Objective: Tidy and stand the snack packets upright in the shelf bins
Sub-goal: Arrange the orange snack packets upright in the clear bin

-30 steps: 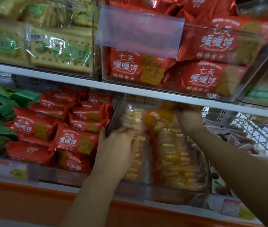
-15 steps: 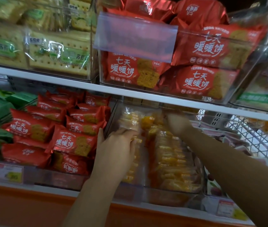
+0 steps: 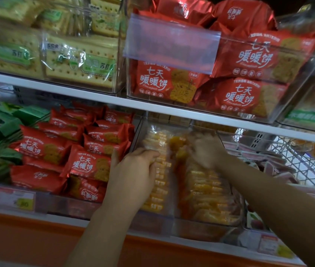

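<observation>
White shelf carries a clear plastic bin of clear-wrapped yellow snack packets. Left hand curls closed on the left row; right hand, blurred, touches packets farther back, grip unclear.

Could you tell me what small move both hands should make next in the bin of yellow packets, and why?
Probably press the left hand rightward to square the left row of yellow packets, because the right hand, blurred, is already at the back of the clear bin and the right row looks uneven.
</observation>
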